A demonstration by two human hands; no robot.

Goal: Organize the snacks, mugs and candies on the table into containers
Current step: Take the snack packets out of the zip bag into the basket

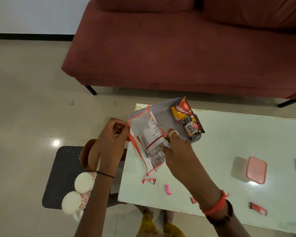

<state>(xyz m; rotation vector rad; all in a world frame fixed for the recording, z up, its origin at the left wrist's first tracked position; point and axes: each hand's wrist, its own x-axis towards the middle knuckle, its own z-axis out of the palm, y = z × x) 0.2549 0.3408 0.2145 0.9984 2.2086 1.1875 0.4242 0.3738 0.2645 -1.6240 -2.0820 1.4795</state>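
left hand (pixel 113 132) pinched the pouch (pixel 138 124) rim at nine o'clock, i judged to hold its mouth wide; right hand (pixel 176 147) at three gripped a white packet (pixel 151 134) for feeding inside.

The left grip (pixel 114 134) pinches the orange rim of a clear pouch (pixel 138 127) — the right grip (pixel 175 147) holds white packets (pixel 152 134) at its mouth. Just behind, a grey basket (pixel 162 117) on the counter (pixel 229 139) carries a bhujia packet (pixel 181 110) and salted peanuts (pixel 193 128) — a pink-lidded box (pixel 256 169) stands well apart.
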